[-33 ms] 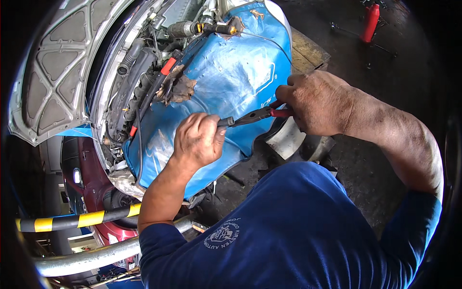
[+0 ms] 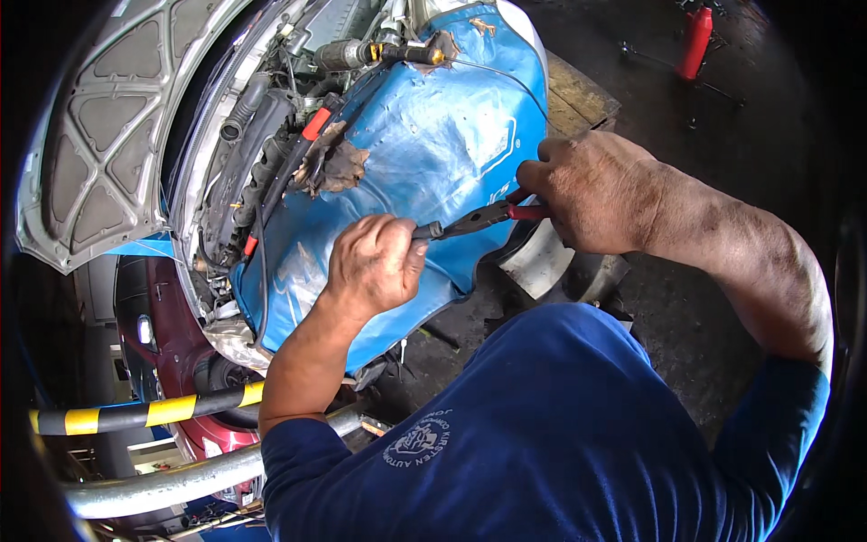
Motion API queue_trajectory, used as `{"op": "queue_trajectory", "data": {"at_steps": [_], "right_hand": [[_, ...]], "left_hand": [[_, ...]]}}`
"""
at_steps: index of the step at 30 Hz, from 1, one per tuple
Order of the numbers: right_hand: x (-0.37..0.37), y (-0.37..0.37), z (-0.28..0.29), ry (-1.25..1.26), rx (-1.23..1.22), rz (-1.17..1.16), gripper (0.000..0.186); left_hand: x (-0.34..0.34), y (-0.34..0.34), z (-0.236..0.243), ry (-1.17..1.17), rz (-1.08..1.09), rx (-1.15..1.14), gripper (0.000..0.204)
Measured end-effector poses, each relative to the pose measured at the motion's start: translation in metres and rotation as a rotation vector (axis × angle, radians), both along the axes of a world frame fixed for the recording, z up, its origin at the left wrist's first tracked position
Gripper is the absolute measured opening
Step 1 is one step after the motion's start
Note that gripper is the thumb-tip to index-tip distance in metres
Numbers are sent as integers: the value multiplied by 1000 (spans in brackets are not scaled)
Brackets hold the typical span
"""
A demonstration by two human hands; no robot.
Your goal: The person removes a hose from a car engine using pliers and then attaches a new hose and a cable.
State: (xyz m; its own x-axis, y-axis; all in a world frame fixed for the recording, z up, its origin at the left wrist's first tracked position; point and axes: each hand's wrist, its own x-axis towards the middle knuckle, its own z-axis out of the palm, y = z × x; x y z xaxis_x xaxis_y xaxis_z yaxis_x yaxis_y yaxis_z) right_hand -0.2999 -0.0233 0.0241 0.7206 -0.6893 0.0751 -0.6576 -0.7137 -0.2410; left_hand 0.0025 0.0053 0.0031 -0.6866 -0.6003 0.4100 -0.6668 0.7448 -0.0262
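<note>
My left hand (image 2: 375, 263) is closed round a short dark grey tube-like piece (image 2: 428, 231), whose end pokes out past my thumb toward the right. Pliers (image 2: 483, 218) with long jaws and red handles are gripped in my right hand (image 2: 596, 192). Their jaw tips meet the end of the grey piece; whether they pinch it or sit inside it cannot be made out. Both hands are held above a blue fender cover (image 2: 424, 163) draped over the car's side. The rest of the grey piece is hidden in my left fist.
To the left lies an open engine bay (image 2: 262, 172) under a raised hood (image 2: 108, 117). A tool with a black and yellow grip (image 2: 411, 54) rests on the cover's far end. A striped bar (image 2: 172, 410) and metal pipe (image 2: 172, 483) stand lower left; a red bottle (image 2: 695, 43), far right.
My left hand and the grey piece have shifted very slightly to the right. All else looks the same.
</note>
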Motion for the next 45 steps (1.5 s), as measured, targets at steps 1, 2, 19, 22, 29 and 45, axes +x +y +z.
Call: {"op": "queue_trajectory", "data": {"at_steps": [1,2,19,22,29,45], "right_hand": [[2,1,-2,37,-77,5,23],[3,2,-4,75,-153,11,23],[7,15,5,97,-481,98,27],[5,14,13,137,-292,7,28],[12,12,12,89,-102,-92,30],[10,-1,14,138,-140,30,29]], "left_hand": [[1,2,1,1,1,0,19],[1,6,4,19,40,169,19],[13,20,-29,996,278,1670,34],[-3,23,-9,459,326,900,33],[-13,28,-10,-9,380,6,29],[-6,17,16,161,378,629,32]]}}
